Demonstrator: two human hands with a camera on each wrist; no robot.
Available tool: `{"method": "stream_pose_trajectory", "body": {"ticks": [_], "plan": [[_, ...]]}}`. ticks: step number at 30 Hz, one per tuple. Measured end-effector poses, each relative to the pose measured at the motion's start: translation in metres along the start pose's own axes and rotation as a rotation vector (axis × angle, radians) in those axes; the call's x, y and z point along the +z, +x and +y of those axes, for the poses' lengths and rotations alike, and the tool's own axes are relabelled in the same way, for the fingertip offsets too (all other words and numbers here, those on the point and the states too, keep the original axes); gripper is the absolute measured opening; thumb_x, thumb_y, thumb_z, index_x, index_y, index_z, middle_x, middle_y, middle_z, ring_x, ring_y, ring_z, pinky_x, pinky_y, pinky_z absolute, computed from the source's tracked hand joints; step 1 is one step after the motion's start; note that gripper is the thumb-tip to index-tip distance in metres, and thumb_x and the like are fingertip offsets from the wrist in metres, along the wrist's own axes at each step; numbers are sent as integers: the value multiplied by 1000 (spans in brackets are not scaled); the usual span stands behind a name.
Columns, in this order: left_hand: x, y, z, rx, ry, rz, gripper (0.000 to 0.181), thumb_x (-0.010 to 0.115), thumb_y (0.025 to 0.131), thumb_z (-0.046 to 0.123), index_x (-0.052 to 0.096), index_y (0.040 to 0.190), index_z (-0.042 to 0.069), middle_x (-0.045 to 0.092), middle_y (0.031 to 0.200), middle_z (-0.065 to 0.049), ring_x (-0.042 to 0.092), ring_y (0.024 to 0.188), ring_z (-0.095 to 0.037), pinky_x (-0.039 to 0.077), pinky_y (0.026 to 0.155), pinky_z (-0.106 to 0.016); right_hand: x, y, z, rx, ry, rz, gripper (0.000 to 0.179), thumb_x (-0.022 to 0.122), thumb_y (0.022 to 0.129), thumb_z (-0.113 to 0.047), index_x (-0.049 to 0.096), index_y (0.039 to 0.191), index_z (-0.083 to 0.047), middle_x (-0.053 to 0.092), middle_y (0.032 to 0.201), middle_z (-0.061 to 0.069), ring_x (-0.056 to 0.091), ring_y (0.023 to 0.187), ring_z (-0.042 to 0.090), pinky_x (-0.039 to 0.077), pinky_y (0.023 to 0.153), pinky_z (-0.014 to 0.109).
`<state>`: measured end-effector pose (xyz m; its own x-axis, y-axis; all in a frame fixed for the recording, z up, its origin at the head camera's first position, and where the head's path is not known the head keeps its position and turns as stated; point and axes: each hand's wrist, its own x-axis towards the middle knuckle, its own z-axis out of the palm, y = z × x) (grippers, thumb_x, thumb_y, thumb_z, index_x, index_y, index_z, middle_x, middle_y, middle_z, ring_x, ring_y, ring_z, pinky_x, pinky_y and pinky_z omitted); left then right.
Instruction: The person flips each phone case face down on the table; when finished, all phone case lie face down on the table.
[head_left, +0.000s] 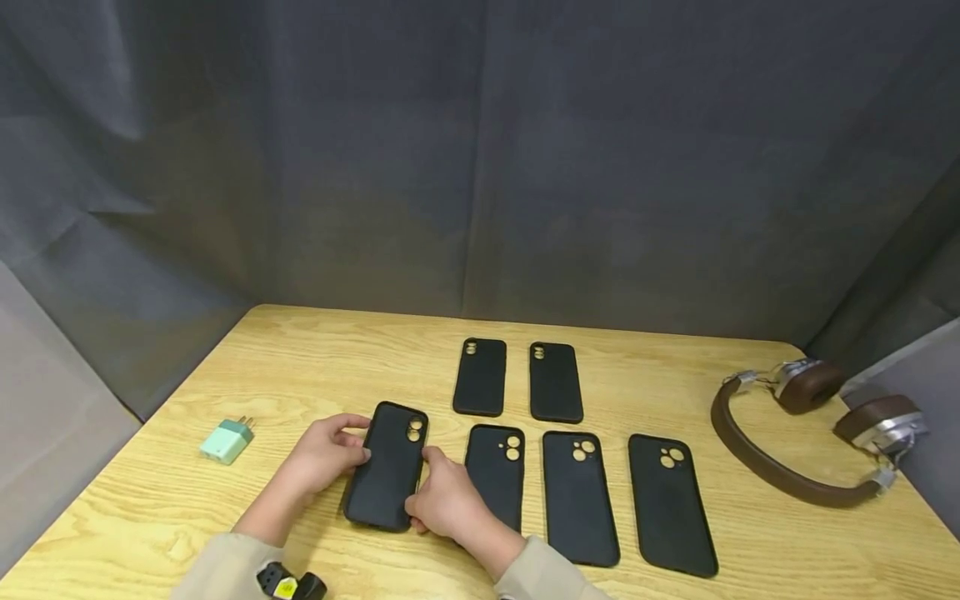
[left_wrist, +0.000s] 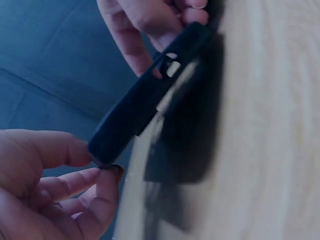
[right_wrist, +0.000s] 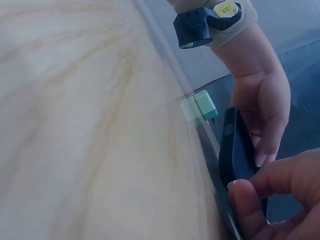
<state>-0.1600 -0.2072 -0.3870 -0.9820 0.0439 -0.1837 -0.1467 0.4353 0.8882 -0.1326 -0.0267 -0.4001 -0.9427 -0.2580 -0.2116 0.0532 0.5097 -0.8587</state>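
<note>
Pinching opposite edges, the left hand (head_left: 328,454) and right hand (head_left: 446,498) hold a black phone case (head_left: 387,471) tilted over the counter (head_left: 337,358). Both forearms (head_left: 264,514) angle inward toward it.

Both forearms (head_left: 268,510) come in from the bottom of the head view, angled inward; sleeves (head_left: 228,571) stop short of the wrists. Left hand (head_left: 330,454): pinching, thumb (left_wrist: 57,149) opposed to curled fingers (left_wrist: 104,197). Right hand (head_left: 444,498): also pinching, sits slightly nearer the body. Hands near each other, not touching.
</note>
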Motion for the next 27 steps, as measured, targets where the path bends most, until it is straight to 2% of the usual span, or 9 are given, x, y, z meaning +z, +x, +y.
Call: {"method": "stream_pose_trajectory", "body": {"ticks": [5, 10, 17, 22, 27], "plan": [[-8, -6, 11, 40, -6, -17, 46, 61, 85, 1, 47, 128, -4, 57, 86, -11, 55, 71, -17, 49, 63, -33, 4, 1, -6, -25, 30, -19, 67, 61, 75, 5, 36, 136, 7, 55, 49, 2, 51, 40, 13, 37, 40, 25], [-10, -9, 20, 58, -19, -19, 46, 61, 85, 4, 47, 129, -3, 55, 90, -12, 55, 72, -17, 50, 63, -31, 10, 4, -6, -18, 74, -27, 65, 62, 76, 6, 37, 136, 5, 56, 54, 2, 54, 42, 14, 40, 42, 25], [-3, -10, 26, 97, -23, -10, 46, 62, 85, 4, 48, 128, -2, 52, 93, -11, 54, 73, -17, 48, 62, -30, 14, 6, -3, -28, 114, -4, 63, 63, 74, 8, 40, 133, 5, 56, 55, 3, 54, 41, 12, 40, 42, 24], [2, -9, 25, 105, -28, -20, 47, 63, 84, 5, 48, 128, 0, 51, 94, -11, 54, 74, -17, 46, 62, -29, 14, 6, -3, -4, 136, -17, 63, 63, 73, 9, 41, 132, 5, 56, 58, 5, 54, 40, 11, 42, 42, 24], [7, -6, 23, 96, -108, -43, 46, 61, 84, 4, 47, 128, 0, 49, 89, -10, 56, 72, -18, 48, 64, -30, 14, 7, -4, 9, 137, -26, 63, 64, 74, 8, 41, 132, 4, 57, 58, 6, 55, 42, 12, 43, 43, 25]]}}
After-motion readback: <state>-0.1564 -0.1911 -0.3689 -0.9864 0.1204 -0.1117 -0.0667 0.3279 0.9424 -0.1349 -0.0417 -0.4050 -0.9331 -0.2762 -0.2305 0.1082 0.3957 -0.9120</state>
